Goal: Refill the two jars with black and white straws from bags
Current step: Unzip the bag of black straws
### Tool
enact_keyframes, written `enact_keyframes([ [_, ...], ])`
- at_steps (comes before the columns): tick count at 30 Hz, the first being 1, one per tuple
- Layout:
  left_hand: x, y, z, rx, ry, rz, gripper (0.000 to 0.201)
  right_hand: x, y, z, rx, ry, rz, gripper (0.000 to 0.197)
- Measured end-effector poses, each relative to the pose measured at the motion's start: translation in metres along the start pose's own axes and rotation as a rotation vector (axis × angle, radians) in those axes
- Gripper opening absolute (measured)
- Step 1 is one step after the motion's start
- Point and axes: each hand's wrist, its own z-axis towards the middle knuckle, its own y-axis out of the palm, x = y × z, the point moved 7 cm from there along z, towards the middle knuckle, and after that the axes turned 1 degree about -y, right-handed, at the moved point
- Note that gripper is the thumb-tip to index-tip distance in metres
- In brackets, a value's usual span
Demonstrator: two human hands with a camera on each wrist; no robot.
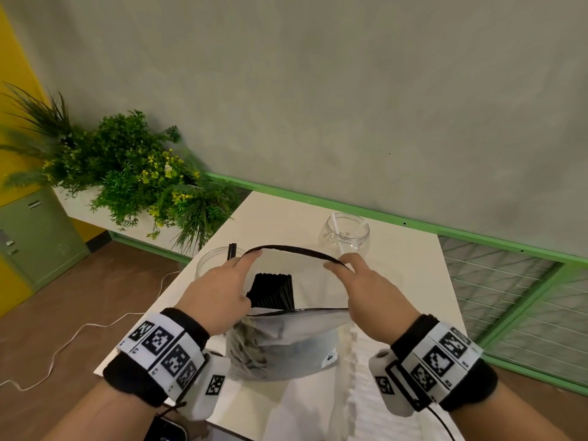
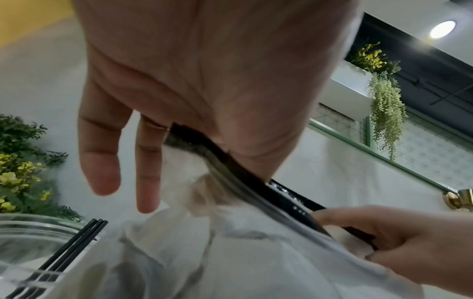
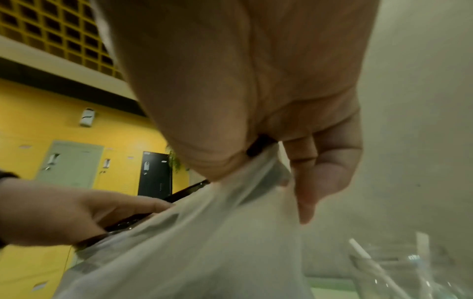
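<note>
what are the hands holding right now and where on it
Both hold the bag of black straws by its black-edged mouth: left hand at one end, right hand at the other.

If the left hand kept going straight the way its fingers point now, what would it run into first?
Probably the jar with black straws: the left hand, pinching the bag rim, points forward over the table, and that jar stands just beyond its fingertips. Depth is unclear, so it might pass above the jar's mouth.

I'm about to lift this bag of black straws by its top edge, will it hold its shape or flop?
Likely floppy: the bag looks thin and wrinkled, sagging between the left hand and right hand. The black straws probably stiffen only its middle.
</note>
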Motion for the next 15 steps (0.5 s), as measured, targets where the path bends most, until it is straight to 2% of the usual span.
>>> enact_keyframes([
  [3,0.0,0.003,-0.004,-0.036,0.024,-0.068,0.083,0.004,0.003,0.002,0.069,0.0,0.393,0.074],
  [5,0.0,0.004,-0.005,-0.048,0.03,-0.098,0.084,0.005,0.002,0.0,0.156,0.025,0.691,0.067],
  [7,-0.002,0.004,-0.004,-0.043,0.029,-0.128,0.084,0.005,0.004,-0.002,0.189,0.05,0.884,0.059],
  [11,-0.009,0.005,0.0,-0.002,0.024,-0.254,0.073,0.006,0.016,-0.003,0.114,0.145,1.048,0.031],
  [13,-0.01,0.006,0.001,0.033,0.017,-0.327,0.069,0.007,0.02,-0.005,0.093,0.163,1.085,0.028],
  [15,-0.012,0.009,0.002,0.061,0.032,-0.399,0.083,0.006,0.022,-0.005,0.105,0.139,1.059,0.016],
])
